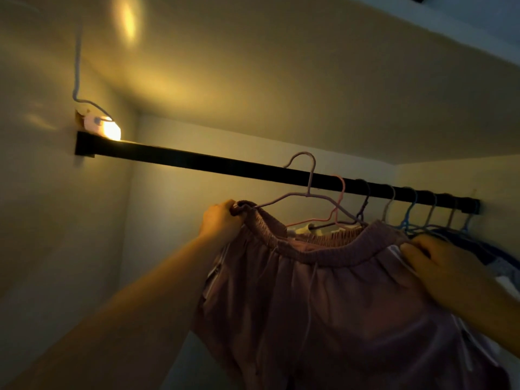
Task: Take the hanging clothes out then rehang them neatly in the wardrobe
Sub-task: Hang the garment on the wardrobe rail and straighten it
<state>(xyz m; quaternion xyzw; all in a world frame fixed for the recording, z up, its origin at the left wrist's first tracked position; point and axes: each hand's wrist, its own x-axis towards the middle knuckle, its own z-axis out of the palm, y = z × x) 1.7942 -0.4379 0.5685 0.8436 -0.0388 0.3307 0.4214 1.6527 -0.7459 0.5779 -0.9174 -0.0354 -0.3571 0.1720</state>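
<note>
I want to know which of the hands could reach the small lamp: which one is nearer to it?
Left. The left hand grips the shorts' waistband below and right of the lamp; the right hand holds the far end.

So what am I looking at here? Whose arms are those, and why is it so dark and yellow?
There is no machine here. A person wears a camera on their head, so you see their own arms reaching into a wardrobe. The left hand and the right hand each grip one side of the stretchy waistband of a pair of mauve trousers, which sit on a thin hanger. Its hook is up by the dark rail. More hangers crowd the rail's right end. The yellow glow comes from a small lamp.
</note>
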